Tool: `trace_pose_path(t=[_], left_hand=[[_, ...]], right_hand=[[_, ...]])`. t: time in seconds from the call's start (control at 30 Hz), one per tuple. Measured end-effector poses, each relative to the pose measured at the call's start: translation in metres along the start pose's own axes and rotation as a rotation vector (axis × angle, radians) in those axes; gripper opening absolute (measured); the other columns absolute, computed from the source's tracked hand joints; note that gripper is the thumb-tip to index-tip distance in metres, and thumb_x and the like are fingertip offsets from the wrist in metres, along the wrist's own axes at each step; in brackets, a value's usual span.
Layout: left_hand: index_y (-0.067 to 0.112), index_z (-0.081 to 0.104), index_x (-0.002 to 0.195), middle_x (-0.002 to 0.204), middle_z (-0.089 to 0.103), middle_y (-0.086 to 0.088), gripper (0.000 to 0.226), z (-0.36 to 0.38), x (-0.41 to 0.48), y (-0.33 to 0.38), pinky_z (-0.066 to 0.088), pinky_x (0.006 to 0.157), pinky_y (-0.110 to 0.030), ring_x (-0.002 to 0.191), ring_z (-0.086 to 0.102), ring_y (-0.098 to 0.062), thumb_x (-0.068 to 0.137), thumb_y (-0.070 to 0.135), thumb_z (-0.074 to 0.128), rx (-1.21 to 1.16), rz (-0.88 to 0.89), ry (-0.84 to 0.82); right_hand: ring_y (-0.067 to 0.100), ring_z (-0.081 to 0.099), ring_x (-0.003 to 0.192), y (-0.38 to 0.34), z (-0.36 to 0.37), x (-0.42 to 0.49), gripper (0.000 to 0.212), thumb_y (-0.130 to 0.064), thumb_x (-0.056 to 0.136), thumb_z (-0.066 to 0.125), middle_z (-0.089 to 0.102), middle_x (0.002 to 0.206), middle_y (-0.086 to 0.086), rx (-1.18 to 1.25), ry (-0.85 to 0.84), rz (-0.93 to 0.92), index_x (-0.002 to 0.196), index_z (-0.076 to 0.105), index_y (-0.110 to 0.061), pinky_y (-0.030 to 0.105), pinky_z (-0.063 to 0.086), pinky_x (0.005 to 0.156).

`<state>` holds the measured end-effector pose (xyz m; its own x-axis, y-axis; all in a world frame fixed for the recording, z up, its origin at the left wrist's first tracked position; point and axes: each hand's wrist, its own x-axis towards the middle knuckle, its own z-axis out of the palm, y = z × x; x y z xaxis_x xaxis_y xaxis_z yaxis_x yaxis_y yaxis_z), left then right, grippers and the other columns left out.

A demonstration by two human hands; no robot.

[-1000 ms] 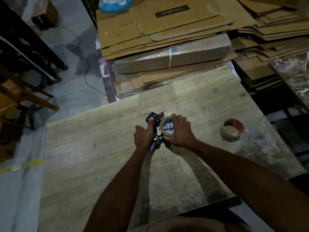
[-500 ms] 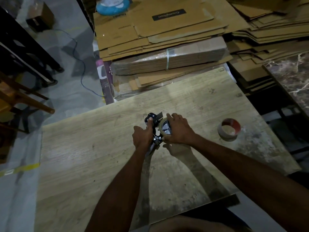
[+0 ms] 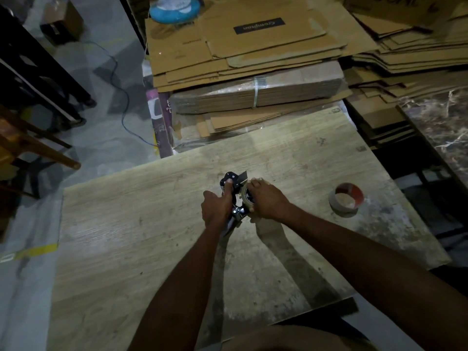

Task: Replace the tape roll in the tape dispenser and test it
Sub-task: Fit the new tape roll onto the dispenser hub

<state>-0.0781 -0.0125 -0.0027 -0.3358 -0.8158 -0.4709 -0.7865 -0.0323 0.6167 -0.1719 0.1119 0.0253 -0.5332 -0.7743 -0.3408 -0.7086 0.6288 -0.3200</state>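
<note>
A black and metal tape dispenser (image 3: 234,184) stands near the middle of the wooden table (image 3: 126,239). My left hand (image 3: 217,206) grips its handle, thumb up along the frame. A tan tape roll (image 3: 245,196) sits on the dispenser's hub. My right hand (image 3: 268,200) covers the roll from the right, fingers curled over its top edge. A second, nearly used-up roll with a red inner core (image 3: 347,200) lies flat on the table to the right, apart from both hands.
Stacks of flattened cardboard boxes (image 3: 253,59) rise behind the table's far edge. A blue round object (image 3: 172,8) rests on top of them. A marble slab (image 3: 445,122) is at the right, a wooden chair (image 3: 25,143) and a blue cable (image 3: 124,107) on the floor at the left.
My right hand's fingers have shifted forward over the top of the roll. The dispenser and my left hand stay in the same place.
</note>
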Motion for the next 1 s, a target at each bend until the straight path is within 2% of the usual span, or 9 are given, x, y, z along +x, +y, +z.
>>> trace_pose_path(t=[0.17,0.37,0.47,0.57,0.63,0.73,0.83,0.93,1.0], left_hand=[[0.013,0.048,0.108,0.1,0.06,-0.005,0.079,-0.001,-0.001,0.0,0.04,0.059,-0.032,0.084,0.058,-0.024,0.082,0.088,0.049,-0.007,0.026,-0.004],[0.009,0.05,0.12,0.109,0.065,-0.011,0.094,-0.003,-0.004,0.001,0.051,0.076,-0.038,0.099,0.066,-0.033,0.077,0.093,0.046,0.019,0.028,-0.008],[0.012,0.049,0.114,0.103,0.067,-0.007,0.096,-0.007,-0.003,-0.002,0.057,0.082,-0.041,0.092,0.068,-0.03,0.071,0.098,0.043,-0.035,0.009,-0.069],[0.014,0.058,0.107,0.102,0.066,-0.006,0.083,-0.014,0.002,-0.006,0.049,0.081,-0.036,0.091,0.064,-0.027,0.086,0.09,0.035,-0.079,0.061,-0.148],[0.015,0.061,0.096,0.095,0.063,-0.006,0.071,-0.021,0.005,-0.011,0.042,0.077,-0.033,0.087,0.061,-0.024,0.096,0.08,0.032,-0.085,0.121,-0.154],[0.01,0.061,0.083,0.083,0.07,-0.011,0.074,-0.03,0.012,-0.024,0.037,0.062,-0.028,0.072,0.062,-0.02,0.097,0.077,0.033,-0.087,0.198,-0.18],[0.007,0.067,0.083,0.075,0.072,-0.006,0.069,-0.036,0.019,-0.035,0.046,0.063,-0.032,0.07,0.067,-0.023,0.1,0.068,0.043,-0.088,0.213,-0.192],[0.015,0.069,0.082,0.078,0.074,-0.005,0.057,-0.037,0.026,-0.046,0.056,0.077,-0.044,0.077,0.071,-0.026,0.095,0.067,0.052,-0.092,0.245,-0.215],[0.017,0.069,0.083,0.08,0.075,-0.005,0.051,-0.036,0.031,-0.048,0.058,0.078,-0.048,0.08,0.072,-0.028,0.092,0.066,0.057,-0.093,0.262,-0.25]], right_hand=[[0.032,0.034,0.138,-0.006,0.005,0.005,0.088,-0.042,0.077,0.078,0.039,0.148,0.016,-0.023,0.045,0.039,0.146,0.038,-0.004,0.039,0.03,0.114],[0.032,0.042,0.126,0.0,0.01,-0.006,0.076,-0.039,0.07,0.078,0.047,0.134,0.014,0.057,0.162,-0.044,0.133,0.052,-0.007,0.043,0.039,0.104],[0.037,0.034,0.14,0.009,0.016,-0.015,0.074,-0.037,0.08,0.07,0.039,0.15,0.019,0.083,0.167,-0.066,0.142,0.046,-0.005,0.046,0.03,0.115],[0.037,0.025,0.147,0.013,0.018,-0.025,0.067,-0.039,0.087,0.062,0.031,0.156,0.02,0.118,0.183,-0.041,0.144,0.045,-0.009,0.049,0.023,0.119],[0.034,0.013,0.151,0.013,0.019,-0.029,0.074,-0.05,0.089,0.06,0.018,0.162,0.017,0.152,0.188,0.025,0.15,0.037,-0.016,0.049,0.014,0.12],[0.031,0.004,0.152,0.013,0.024,-0.03,0.083,-0.061,0.088,0.056,0.007,0.165,0.014,0.175,0.19,0.097,0.154,0.027,-0.021,0.05,0.007,0.12],[0.031,0.014,0.151,0.008,0.028,-0.035,0.078,-0.057,0.092,0.054,0.015,0.164,0.015,0.168,0.248,0.132,0.153,0.03,-0.016,0.047,0.012,0.12],[0.03,0.033,0.144,-0.001,0.034,-0.042,0.065,-0.046,0.093,0.061,0.034,0.157,0.015,0.186,0.398,0.114,0.146,0.044,-0.013,0.045,0.027,0.115],[0.029,0.044,0.135,-0.008,0.039,-0.044,0.052,-0.035,0.092,0.063,0.048,0.148,0.013,0.164,0.498,0.077,0.138,0.054,-0.013,0.045,0.038,0.107]])
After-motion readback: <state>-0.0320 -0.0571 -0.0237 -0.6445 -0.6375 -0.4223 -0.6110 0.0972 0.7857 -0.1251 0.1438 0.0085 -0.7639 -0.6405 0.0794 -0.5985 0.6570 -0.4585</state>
